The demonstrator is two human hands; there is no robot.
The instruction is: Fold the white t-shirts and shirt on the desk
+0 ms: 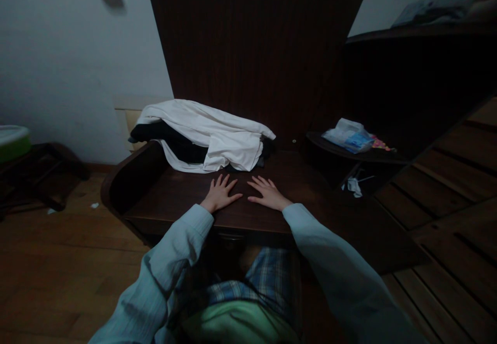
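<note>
Left hand [220, 194]: palm down, fingers fanned out on the dark brown wooden bench [166, 199], holding nothing. Right hand [268, 194]: same pose, beside it, small gap between the thumbs. Rumpled white cloth garment [235, 147] lies just beyond the fingertips, near the left hand, not gripped, heaped over a black cloth garment [174, 136] at the back left of the bench, by its curved side.

Containers: clear-and-blue plastic packet [349, 136] sits on the dark rounded corner shelf [318, 141], right of the hands; contents unreadable. Crumpled white item [353, 187] in the compartment below. Far left, green tub with white rim [14, 142] on a dark low stool [46, 165]; can't see inside.
</note>
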